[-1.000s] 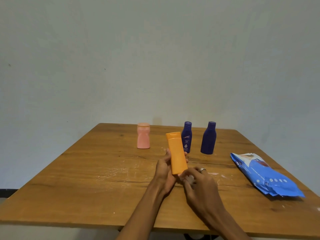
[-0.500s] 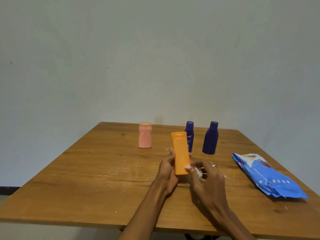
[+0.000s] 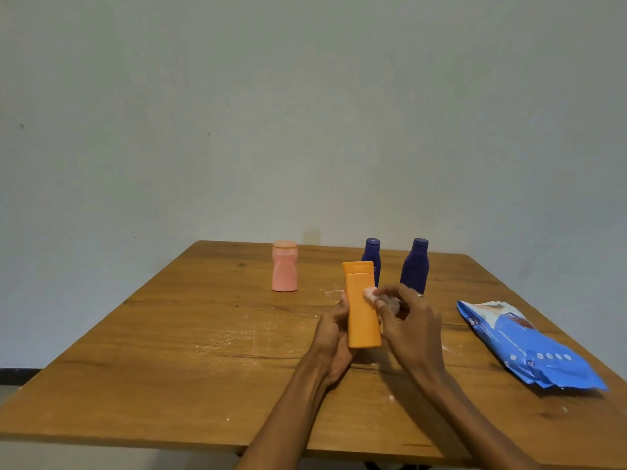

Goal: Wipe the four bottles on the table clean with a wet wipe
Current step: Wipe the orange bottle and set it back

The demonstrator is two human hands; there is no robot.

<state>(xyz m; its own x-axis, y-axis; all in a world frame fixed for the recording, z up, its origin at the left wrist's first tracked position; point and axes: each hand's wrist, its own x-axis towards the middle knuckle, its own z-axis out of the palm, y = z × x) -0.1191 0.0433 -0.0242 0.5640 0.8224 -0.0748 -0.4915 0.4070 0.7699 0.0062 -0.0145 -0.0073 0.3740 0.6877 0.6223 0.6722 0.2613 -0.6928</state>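
left hand [image 3: 334, 337] grip holds orange bottle [image 3: 362, 310] upright; right hand [image 3: 412, 329] grip presses wet wipe [image 3: 370, 295] against it

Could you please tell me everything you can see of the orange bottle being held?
The orange bottle is a tall, slim, flattish container of smooth matte plastic, with a broad flip cap of the same orange on top and no label showing. It is held upright, leaning slightly, above the wooden table. The left hand grips its lower body from the side, while the right hand presses a small wadded white wipe against its upper right edge.
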